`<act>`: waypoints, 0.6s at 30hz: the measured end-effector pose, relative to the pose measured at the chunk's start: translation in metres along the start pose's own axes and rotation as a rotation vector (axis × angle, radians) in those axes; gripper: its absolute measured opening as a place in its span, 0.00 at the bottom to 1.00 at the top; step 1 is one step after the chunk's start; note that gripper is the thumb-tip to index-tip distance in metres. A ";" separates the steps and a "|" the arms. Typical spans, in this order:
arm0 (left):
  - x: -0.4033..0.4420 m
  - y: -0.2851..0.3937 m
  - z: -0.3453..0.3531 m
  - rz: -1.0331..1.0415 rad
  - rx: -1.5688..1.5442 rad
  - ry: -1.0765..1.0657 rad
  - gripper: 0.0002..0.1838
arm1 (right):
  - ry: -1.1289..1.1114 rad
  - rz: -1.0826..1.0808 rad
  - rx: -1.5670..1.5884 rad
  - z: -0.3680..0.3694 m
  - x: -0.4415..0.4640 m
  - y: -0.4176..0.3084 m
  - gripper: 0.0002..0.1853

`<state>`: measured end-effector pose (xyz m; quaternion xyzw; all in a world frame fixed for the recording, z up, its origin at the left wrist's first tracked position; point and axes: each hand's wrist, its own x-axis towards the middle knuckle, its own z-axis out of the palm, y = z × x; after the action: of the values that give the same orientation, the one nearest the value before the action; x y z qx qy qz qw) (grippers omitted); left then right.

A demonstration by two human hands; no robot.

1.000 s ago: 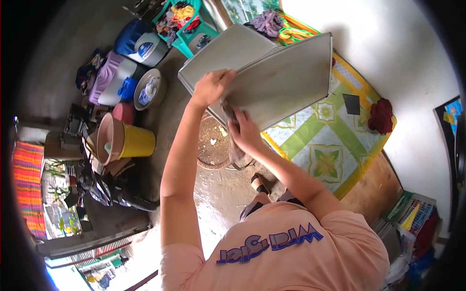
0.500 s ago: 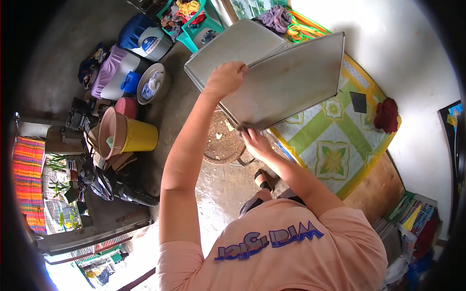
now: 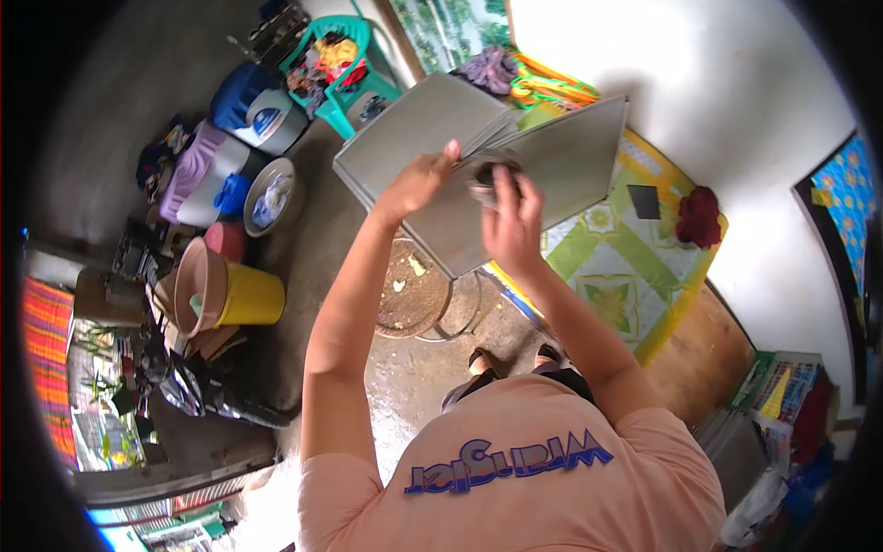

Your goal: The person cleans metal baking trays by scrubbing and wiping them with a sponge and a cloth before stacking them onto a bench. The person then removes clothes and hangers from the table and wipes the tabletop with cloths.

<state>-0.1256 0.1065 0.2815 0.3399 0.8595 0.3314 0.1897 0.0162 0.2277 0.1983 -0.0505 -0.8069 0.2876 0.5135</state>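
A flat grey metal tray (image 3: pixel 570 152) is held tilted in front of me, its face toward me. My left hand (image 3: pixel 416 189) grips its left edge, thumb up. Pressed to the tray's face is a dark, crumpled rag (image 3: pixel 482 189), blurred by motion. My right hand (image 3: pixel 511 221) holds that rag under its fingers, near the tray's middle. Behind the held tray lies a stack of similar trays (image 3: pixel 423 124), partly covered by it and by my left hand.
Below the trays stands a round brown container (image 3: pixel 409 308) with pale scraps inside. A patterned green and yellow mat (image 3: pixel 607 267) covers the surface to the right, with a maroon cloth (image 3: pixel 699 217) on it. Buckets (image 3: pixel 253 294), a basin (image 3: pixel 292 198) and a green chair (image 3: pixel 336 115) stand left.
My right hand has moved with the rag from the tray's near corner up to its middle. The tray's right side has dropped slightly, and my left hand still holds the edge.
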 end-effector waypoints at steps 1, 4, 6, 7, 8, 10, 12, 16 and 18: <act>-0.002 0.004 0.013 -0.016 0.183 0.074 0.36 | -0.032 -0.114 -0.084 -0.004 0.014 0.001 0.27; -0.025 0.025 0.045 -0.058 0.598 0.287 0.27 | -0.105 -0.129 -0.278 -0.003 0.038 0.026 0.29; -0.038 0.051 0.057 -0.076 0.701 0.392 0.23 | -0.049 -0.001 -0.458 -0.020 0.058 0.050 0.28; -0.041 0.050 0.060 -0.025 0.721 0.442 0.22 | -0.045 0.115 -0.553 -0.028 0.068 0.072 0.28; -0.043 0.043 0.066 0.022 0.741 0.492 0.22 | 0.032 0.235 -0.529 -0.032 0.076 0.101 0.29; -0.050 0.040 0.074 0.060 0.765 0.553 0.21 | 0.148 0.385 -0.481 -0.051 0.093 0.146 0.29; -0.059 0.045 0.077 0.047 0.751 0.564 0.22 | 0.181 0.587 -0.323 -0.072 0.107 0.165 0.29; -0.077 0.053 0.071 0.021 0.731 0.608 0.24 | 0.181 0.777 0.048 -0.070 0.077 0.290 0.31; -0.088 0.064 0.059 -0.030 0.665 0.629 0.24 | 0.162 0.861 0.244 -0.074 0.048 0.313 0.30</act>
<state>-0.0022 0.1056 0.2934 0.2528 0.9397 0.1218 -0.1953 -0.0097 0.5364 0.0981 -0.3429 -0.6299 0.5629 0.4108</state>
